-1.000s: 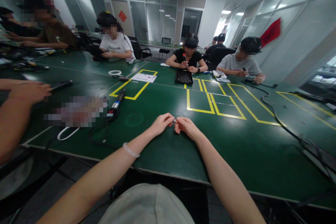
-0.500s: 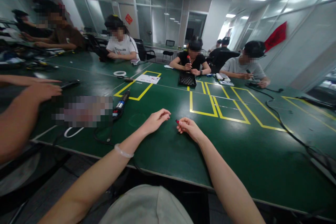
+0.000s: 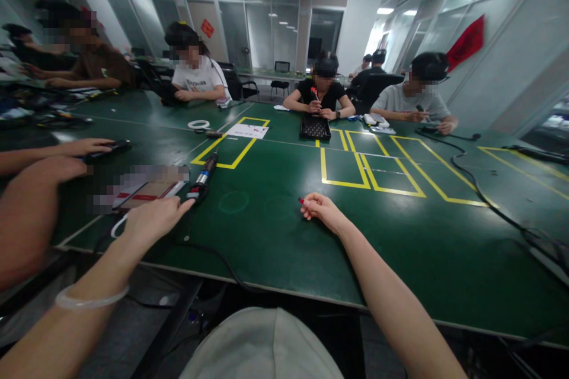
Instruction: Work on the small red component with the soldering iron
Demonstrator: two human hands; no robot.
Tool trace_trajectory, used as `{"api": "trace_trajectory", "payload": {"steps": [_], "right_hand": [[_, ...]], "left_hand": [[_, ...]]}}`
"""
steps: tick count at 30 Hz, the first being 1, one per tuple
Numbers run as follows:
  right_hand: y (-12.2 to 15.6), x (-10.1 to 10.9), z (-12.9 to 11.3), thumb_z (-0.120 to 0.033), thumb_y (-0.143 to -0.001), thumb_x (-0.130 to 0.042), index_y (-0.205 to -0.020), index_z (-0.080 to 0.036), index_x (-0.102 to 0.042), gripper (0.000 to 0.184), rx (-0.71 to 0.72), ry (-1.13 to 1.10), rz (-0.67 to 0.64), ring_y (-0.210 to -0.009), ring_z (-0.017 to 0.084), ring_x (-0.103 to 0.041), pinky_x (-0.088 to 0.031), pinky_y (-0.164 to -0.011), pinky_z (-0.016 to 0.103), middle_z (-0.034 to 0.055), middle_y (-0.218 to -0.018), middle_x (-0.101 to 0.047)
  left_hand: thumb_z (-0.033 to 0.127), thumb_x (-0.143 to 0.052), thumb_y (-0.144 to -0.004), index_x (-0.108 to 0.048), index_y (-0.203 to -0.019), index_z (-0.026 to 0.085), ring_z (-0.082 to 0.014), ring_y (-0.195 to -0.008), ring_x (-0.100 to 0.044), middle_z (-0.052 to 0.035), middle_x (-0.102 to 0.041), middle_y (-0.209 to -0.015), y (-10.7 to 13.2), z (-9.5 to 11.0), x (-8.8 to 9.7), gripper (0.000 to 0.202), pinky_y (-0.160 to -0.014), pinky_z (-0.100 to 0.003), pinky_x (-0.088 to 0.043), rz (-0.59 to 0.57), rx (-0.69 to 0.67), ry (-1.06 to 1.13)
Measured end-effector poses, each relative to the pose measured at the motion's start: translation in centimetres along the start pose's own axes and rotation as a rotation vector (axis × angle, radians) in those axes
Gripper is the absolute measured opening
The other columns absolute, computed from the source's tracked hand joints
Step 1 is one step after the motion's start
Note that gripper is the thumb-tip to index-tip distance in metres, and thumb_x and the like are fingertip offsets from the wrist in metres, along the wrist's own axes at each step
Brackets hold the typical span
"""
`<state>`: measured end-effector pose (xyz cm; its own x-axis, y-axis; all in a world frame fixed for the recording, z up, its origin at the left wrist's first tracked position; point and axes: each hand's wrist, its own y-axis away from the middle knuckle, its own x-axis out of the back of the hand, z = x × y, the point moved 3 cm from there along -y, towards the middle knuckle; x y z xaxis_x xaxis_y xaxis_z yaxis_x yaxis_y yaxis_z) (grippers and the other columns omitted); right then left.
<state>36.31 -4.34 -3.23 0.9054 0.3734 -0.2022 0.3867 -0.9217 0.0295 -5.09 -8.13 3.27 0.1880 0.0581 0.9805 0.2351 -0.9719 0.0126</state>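
Note:
My right hand point(image 3: 323, 212) is closed above the green table, thumb and fingers pinching a small red piece point(image 3: 301, 201), too small to name; its tip pokes out on the left. My left hand point(image 3: 156, 220), with a pale bracelet on the wrist, reaches left over the near edge of a phone-like device point(image 3: 149, 190) with a partly blurred screen. The left thumb points right, close to the lower end of a pen-shaped electric screwdriver point(image 3: 204, 174) lying on the table. The other left fingers are mostly hidden, so whether they touch the device is unclear.
A co-worker's arms point(image 3: 40, 183) reach in at the left, by a dark handheld device point(image 3: 106, 149). Yellow tape frames point(image 3: 347, 182) mark the table point(image 3: 275, 254). Across it sit people, one behind a black tray point(image 3: 315, 128). A black cable point(image 3: 466, 180) runs along the right.
My left hand has moved from beside my right hand, far to the left, to the phone-like device. My right hand still pinches the red piece in nearly the same place.

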Motion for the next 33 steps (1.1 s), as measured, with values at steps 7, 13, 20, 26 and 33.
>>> {"api": "trace_trajectory", "payload": {"steps": [7, 13, 20, 26, 33], "right_hand": [[0.1, -0.1, -0.2, -0.041, -0.069, -0.076, -0.084, -0.016, -0.055, 0.036, -0.004, -0.006, 0.001, -0.058, 0.011, -0.059, -0.046, -0.055, 0.023, 0.0027, -0.073, -0.067], [-0.1, 0.2, 0.0, -0.039, -0.068, -0.077, -0.088, -0.017, -0.055, 0.036, 0.009, -0.006, 0.018, -0.060, 0.011, -0.060, -0.047, -0.055, 0.023, 0.0030, -0.076, -0.067], [-0.4, 1.5, -0.2, -0.040, -0.067, -0.075, -0.087, -0.019, -0.057, 0.035, 0.138, 0.191, 0.142, -0.061, 0.012, -0.056, -0.045, -0.054, 0.024, -0.0001, -0.072, -0.062], [-0.4, 2.4, -1.2, -0.037, -0.072, -0.068, -0.083, -0.017, -0.060, 0.024, 0.302, 0.608, 0.272, -0.064, 0.013, -0.054, -0.044, -0.063, 0.027, 0.0010, -0.072, -0.061], [-0.1, 2.0, -1.2, -0.028, -0.071, -0.066, -0.079, -0.018, -0.057, 0.015, 0.268, 0.713, 0.143, -0.060, 0.012, -0.051, -0.041, -0.059, 0.026, -0.0013, -0.067, -0.058]], "left_hand": [[0.048, -0.027, -0.092, -0.065, -0.090, 0.015, -0.0275, -0.092, -0.065, -0.0132, -0.068, -0.103, -0.6, 5.4, -0.8, 0.050, -0.077, -0.036, -0.048, 0.097, -0.312, 0.056], [0.044, -0.028, -0.094, -0.065, -0.093, 0.016, -0.0268, -0.091, -0.066, -0.0130, -0.070, -0.100, 0.4, 12.8, 0.9, 0.047, -0.075, -0.034, -0.050, 0.114, -0.382, 0.090], [0.042, -0.032, -0.096, -0.065, -0.093, 0.015, -0.0253, -0.089, -0.067, -0.0124, -0.070, -0.096, 3.5, 20.4, 2.2, 0.043, -0.074, -0.033, -0.050, 0.127, -0.555, 0.157], [0.039, -0.036, -0.095, -0.065, -0.090, 0.016, -0.0221, -0.088, -0.066, -0.0102, -0.070, -0.097, 6.6, 24.9, 3.4, 0.038, -0.075, -0.030, -0.050, 0.163, -0.778, 0.216], [0.039, -0.032, -0.095, -0.066, -0.086, 0.018, -0.0215, -0.085, -0.064, -0.0084, -0.069, -0.092, 7.9, 25.2, 3.0, 0.041, -0.074, -0.032, -0.050, 0.197, -0.890, 0.292]]}}
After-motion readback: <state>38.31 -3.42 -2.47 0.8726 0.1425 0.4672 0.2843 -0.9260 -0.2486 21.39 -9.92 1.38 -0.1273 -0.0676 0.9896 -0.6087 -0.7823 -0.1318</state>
